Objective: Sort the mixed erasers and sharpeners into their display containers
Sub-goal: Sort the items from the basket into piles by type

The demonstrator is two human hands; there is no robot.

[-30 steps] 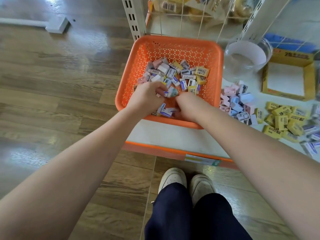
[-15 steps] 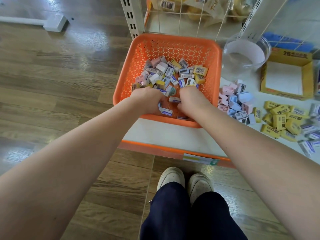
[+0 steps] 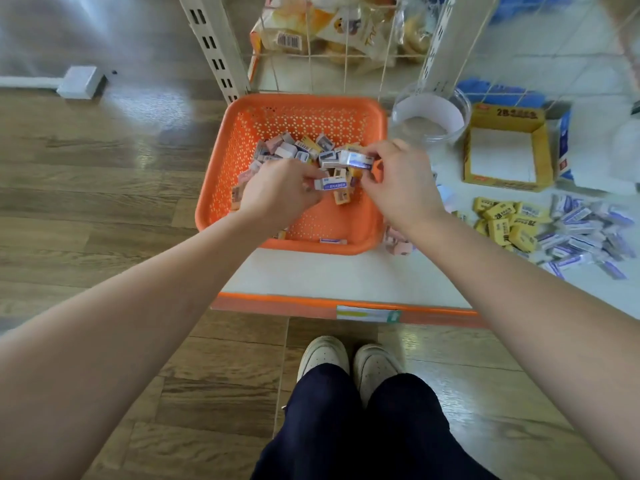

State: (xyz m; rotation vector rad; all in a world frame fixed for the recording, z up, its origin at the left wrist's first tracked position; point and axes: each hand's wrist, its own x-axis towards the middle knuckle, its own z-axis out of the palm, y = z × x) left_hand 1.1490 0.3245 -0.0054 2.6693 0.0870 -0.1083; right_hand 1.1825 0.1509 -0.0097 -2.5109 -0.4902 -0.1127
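An orange perforated plastic basket (image 3: 329, 220) sits on a white shelf board (image 3: 346, 275), and both hands are inside it. A mixed heap of small wrapped erasers and sharpeners (image 3: 301, 150) lies in the far half of the basket. The left hand (image 3: 280, 195) is over the basket's middle, its fingers curled and pinching one end of a white eraser with a blue "ERASER" label (image 3: 330, 184). The right hand (image 3: 401, 181) is over the basket's right side, its fingers and thumb bent round a white-and-blue wrapped eraser (image 3: 356, 160), held just above the heap. Beside the basket's far right corner stands a clear round plastic tub lined with white paper (image 3: 429, 116). Further right of the basket lies an open yellow cardboard box (image 3: 504, 116). Well to the right of the basket lie a pile of yellow erasers (image 3: 502, 223) and a pile of white-and-blue erasers (image 3: 581, 230). A few pink pieces (image 3: 398, 242) lie against the basket's near right corner.
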